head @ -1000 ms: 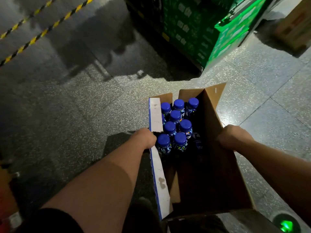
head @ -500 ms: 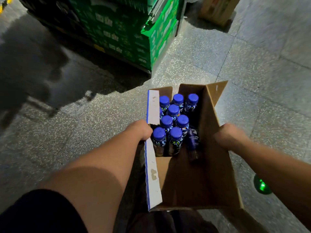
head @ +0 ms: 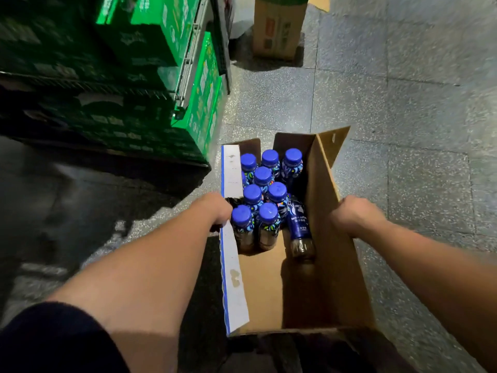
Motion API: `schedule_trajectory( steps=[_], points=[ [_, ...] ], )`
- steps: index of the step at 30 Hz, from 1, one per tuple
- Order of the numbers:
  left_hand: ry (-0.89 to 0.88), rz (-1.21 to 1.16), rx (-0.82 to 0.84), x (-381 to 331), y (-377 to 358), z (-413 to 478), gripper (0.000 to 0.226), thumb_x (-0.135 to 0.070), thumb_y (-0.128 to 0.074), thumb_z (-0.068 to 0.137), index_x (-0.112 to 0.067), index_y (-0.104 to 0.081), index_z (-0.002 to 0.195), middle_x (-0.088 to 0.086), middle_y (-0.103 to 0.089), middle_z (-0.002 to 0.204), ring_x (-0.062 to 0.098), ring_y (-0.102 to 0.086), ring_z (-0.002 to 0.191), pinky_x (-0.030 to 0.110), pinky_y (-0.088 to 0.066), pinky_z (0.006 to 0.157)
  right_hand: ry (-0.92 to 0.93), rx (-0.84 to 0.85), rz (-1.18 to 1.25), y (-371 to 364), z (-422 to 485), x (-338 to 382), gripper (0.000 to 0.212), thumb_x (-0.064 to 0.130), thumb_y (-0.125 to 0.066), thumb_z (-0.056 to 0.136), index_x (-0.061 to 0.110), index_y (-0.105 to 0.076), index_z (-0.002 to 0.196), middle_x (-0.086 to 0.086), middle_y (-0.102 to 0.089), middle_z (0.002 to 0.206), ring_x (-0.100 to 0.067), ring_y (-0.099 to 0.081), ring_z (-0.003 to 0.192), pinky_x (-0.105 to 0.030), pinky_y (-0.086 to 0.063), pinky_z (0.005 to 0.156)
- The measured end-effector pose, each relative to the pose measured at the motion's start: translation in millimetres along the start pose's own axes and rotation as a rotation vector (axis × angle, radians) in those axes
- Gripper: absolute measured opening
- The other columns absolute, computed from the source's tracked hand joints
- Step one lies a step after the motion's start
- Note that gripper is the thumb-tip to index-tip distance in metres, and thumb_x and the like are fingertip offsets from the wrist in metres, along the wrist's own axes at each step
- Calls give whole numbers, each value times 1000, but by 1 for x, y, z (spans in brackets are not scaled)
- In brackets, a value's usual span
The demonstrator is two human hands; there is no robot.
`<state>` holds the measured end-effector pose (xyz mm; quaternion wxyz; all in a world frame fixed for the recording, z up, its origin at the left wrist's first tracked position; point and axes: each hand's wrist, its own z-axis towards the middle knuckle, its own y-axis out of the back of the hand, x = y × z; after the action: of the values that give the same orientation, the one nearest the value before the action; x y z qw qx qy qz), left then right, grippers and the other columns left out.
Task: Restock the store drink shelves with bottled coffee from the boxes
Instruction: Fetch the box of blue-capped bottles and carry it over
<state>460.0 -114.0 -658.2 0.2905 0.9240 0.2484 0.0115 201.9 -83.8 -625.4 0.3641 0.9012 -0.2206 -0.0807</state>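
Holding the open cardboard box [head: 338, 265] by its two long sides, I had the left grip [head: 219, 211] curled over the white-faced flap [head: 232, 265] and the right grip [head: 349, 214] curled over the bare brown wall opposite, both closed on the box. Between the grips and just past them stood the coffee bottles [head: 262, 176], with round blue caps and glossy patterned sleeves, crowded toward the far end. One loose bottle [head: 298, 227] lay on its side nearer the right grip.

I judged that the far-heavy load could dip the box forward, that the thin corrugated walls could buckle under my hold, and that the round loose bottle could roll and topple the others. The speckled stone floor [head: 403, 117] below looked hard and slick.

Far beyond the left grip rose stacked green crates [head: 150, 30], and farther off stood a brown carton [head: 279, 30].
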Motion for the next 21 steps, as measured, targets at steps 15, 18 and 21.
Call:
schedule_trajectory(
  steps=[15,18,21],
  points=[
    [44,1,51,-163,24,58,36,-21,-52,94,2,-58,121,18,-61,124,32,-58,115,35,-48,88,35,103,-14,92,147,-52,4,14,-52,81,10,-54,80,-16,-63,94,-32,-62,86,-30,-46,69],
    [43,2,66,-201,25,74,36,-21,-53,93,2,-59,120,17,-61,123,32,-59,113,37,-49,91,16,101,5,116,176,-68,4,14,-53,80,10,-54,80,-16,-62,92,-31,-57,80,-29,-45,68],
    [47,-5,90,-236,29,88,36,-20,-52,93,2,-59,120,18,-62,122,33,-60,113,37,-50,90,-18,111,-30,139,203,-79,7,15,-57,79,8,-57,80,-14,-59,89,-32,-62,86,-28,-47,69]
  ],
)
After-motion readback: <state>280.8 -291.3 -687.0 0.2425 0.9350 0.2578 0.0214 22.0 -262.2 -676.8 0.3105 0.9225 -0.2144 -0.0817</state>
